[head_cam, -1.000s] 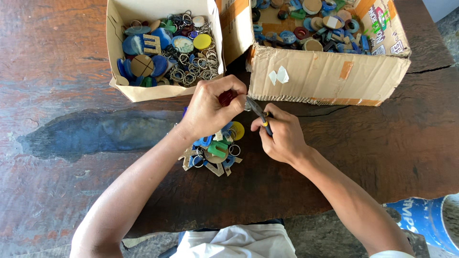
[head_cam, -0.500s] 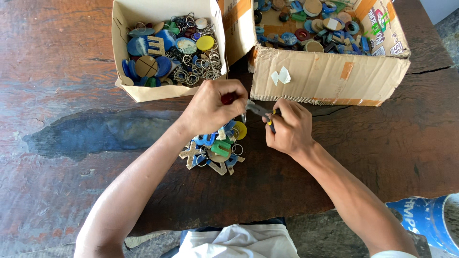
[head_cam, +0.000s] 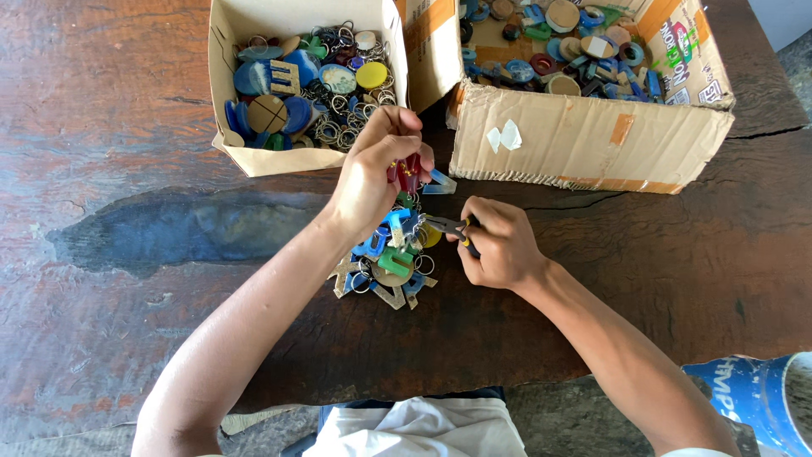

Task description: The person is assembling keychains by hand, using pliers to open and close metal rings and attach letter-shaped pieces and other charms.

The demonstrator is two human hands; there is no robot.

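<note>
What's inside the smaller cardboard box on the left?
The smaller box holds a jumble of blue, yellow and wooden tags and metal key rings. What lies deeper down, and the box floor, is covered by the top layer.

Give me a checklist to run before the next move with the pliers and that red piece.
1. Left hand grip on the small red plastic piece: ok, pinched above the table.
2. Right hand grip on the yellow-handled metal pliers: ok.
3. Plier tips meeting a ring: cannot tell, fingers hide it.
4. Heap of coloured keychain pieces under the hands: ok, within reach.
5. Open cardboard box of finished keychains: ok, close behind the left hand.
</note>
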